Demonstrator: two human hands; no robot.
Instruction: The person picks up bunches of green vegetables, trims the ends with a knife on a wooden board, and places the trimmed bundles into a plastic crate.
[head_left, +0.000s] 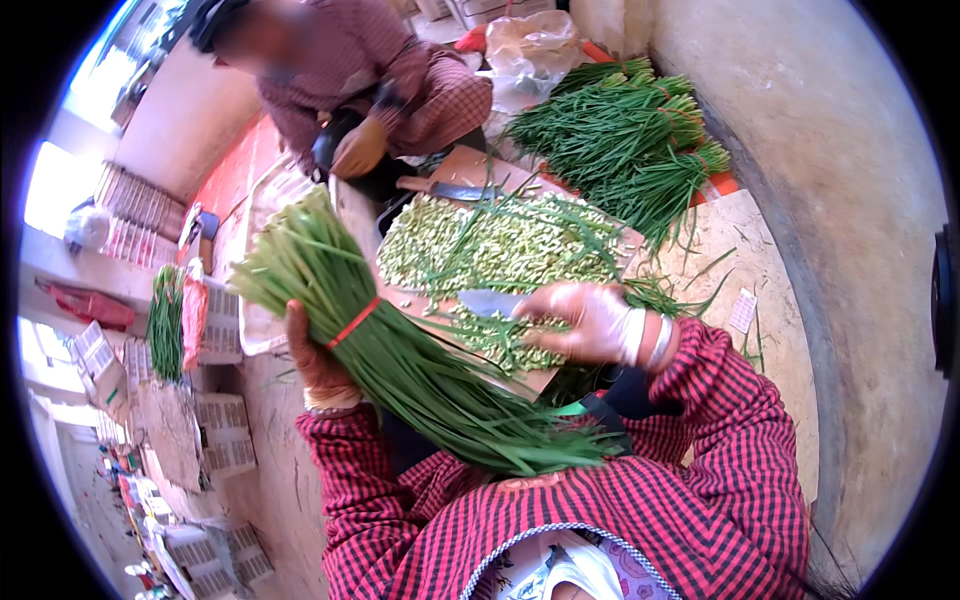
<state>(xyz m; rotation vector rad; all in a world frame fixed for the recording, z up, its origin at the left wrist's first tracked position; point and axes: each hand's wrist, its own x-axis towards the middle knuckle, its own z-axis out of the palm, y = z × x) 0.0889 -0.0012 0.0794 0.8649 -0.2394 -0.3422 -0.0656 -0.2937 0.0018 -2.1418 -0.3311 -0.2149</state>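
My left hand (319, 356), in a brownish glove, grips a thick bundle of garlic chives (420, 367) tied with a red band (354, 322). The pale cut ends point up and left; the green tips hang across my lap. In my right hand (589, 322), in a thin whitish glove, is a knife whose blade (491, 302) juts left from the fingers; its handle is hidden. Beneath the blade, chopped pale stem pieces (495, 240) are heaped over a board (536, 381), with loose green leaves among them. A second knife (457, 190) with a wooden handle rests at the board's far side.
Across from me sits a person (360, 82) with gloved hands. Banded chive bundles (622, 135) are stacked by the wall (840, 150) at the far right. A pale plastic crate (255, 330) stands to the left, with more crates (225, 435) beyond. A clear plastic bag (529, 52) lies behind.
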